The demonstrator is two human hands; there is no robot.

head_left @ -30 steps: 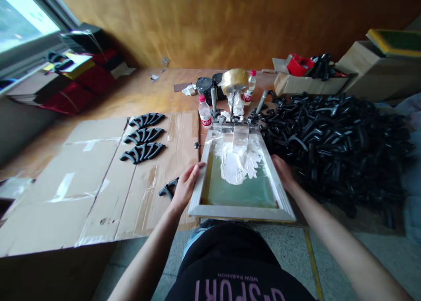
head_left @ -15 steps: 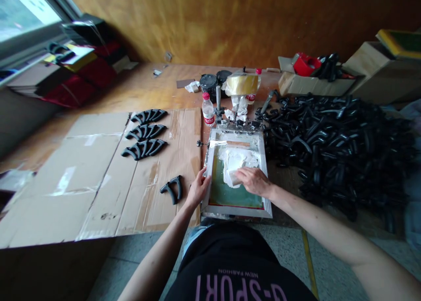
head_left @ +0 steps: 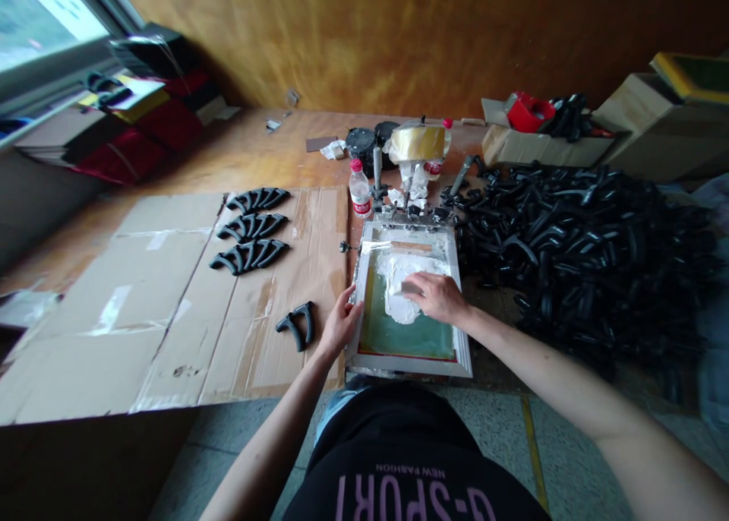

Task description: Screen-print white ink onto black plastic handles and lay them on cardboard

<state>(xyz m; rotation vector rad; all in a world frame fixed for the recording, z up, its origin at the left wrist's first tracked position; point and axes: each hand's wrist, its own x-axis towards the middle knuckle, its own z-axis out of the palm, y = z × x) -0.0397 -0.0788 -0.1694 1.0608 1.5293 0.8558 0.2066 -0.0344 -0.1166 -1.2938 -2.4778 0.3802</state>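
Observation:
A screen printing frame (head_left: 462,339) with a silver border and green mesh lies in front of me. White ink (head_left: 407,312) is spread over the mesh's middle and far part. My right hand (head_left: 440,297) grips a small pale scraper (head_left: 402,288), whose edge sits in the ink; the hand partly hides it. My left hand (head_left: 342,320) is closed at the frame's left side, its fingertips hidden in part. Left of it, a pair of black curved handles (head_left: 297,327) lies on the flattened cardboard (head_left: 165,301).
Three rows of black handles (head_left: 250,255) lie farther back on the cardboard. A big heap of black handles (head_left: 581,255) fills the right side. Behind the frame stand a red-capped bottle (head_left: 360,191), clamps, black tubs (head_left: 361,143) and a tape roll (head_left: 418,143).
My right hand has moved the scraper slightly away from me across the ink, and the scraper has tilted. My left hand stays at the frame's left edge.

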